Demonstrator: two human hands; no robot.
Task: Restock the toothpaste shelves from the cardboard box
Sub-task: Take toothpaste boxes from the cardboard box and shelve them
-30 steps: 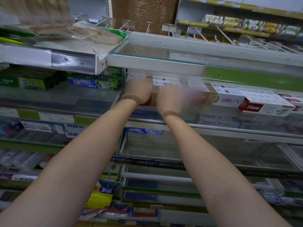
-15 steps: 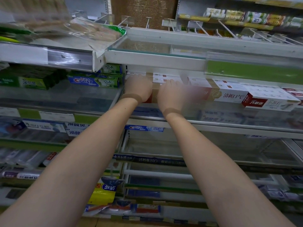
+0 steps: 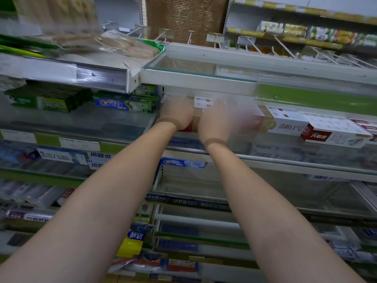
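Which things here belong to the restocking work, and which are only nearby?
In the job: left hand, right hand, the red-and-white toothpaste boxes and the shelf under them.

Only nearby: green toothpaste boxes, Crest boxes, empty hooks.

We see our two forearms, bare from the lower frame edge up to the wrists, with no sleeve on either. Our left hand (image 3: 177, 115) and right hand (image 3: 216, 121) look smooth and blurred, so fingers, nails and any rings cannot be told apart. A narrow darker band crosses each wrist where the blurred area begins; we cannot tell whether it is something worn. One small dark dot marks our left forearm just below the wrist. No watch or bracelet shows clearly.
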